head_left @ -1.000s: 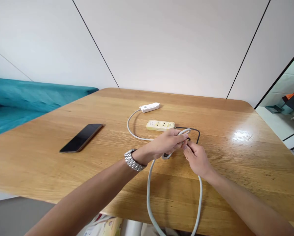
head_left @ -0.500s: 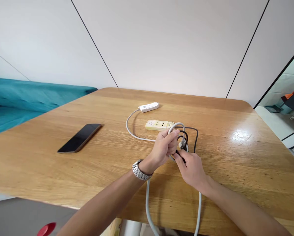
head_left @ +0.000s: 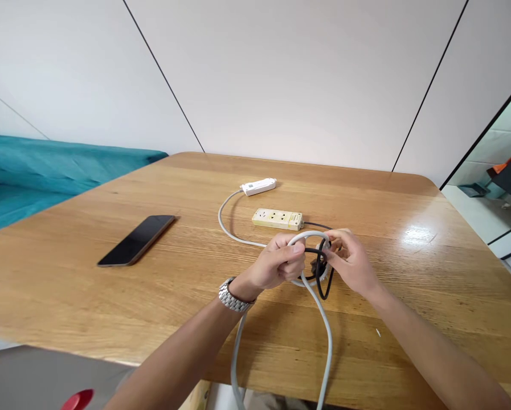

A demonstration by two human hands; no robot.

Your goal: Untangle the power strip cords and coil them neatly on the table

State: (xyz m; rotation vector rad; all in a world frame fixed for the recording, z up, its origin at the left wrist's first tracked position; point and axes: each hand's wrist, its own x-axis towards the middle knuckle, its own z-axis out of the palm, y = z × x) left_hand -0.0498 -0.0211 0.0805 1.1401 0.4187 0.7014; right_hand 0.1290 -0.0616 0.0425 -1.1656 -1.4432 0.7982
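My left hand (head_left: pixel 278 263), with a metal watch on the wrist, is closed around a loop of thick grey cable (head_left: pixel 323 336) above the wooden table (head_left: pixel 110 296). My right hand (head_left: pixel 352 259) pinches the other side of that loop together with a thin black cable (head_left: pixel 323 282) tangled in it. The grey cable hangs in a long loop over the table's near edge. The black cable runs back to a cream power strip (head_left: pixel 277 218) just beyond my hands.
A white power strip (head_left: pixel 259 186) with a grey lead lies behind the cream one. A dark phone (head_left: pixel 137 240) lies face up at the left. A teal sofa (head_left: pixel 45 171) stands beyond the table's left side. A red object (head_left: pixel 78 400) shows below the table edge.
My right hand has moved from below the cables up to their right side. The grey loop has been turned and now stands between both hands, and the hanging part has narrowed.
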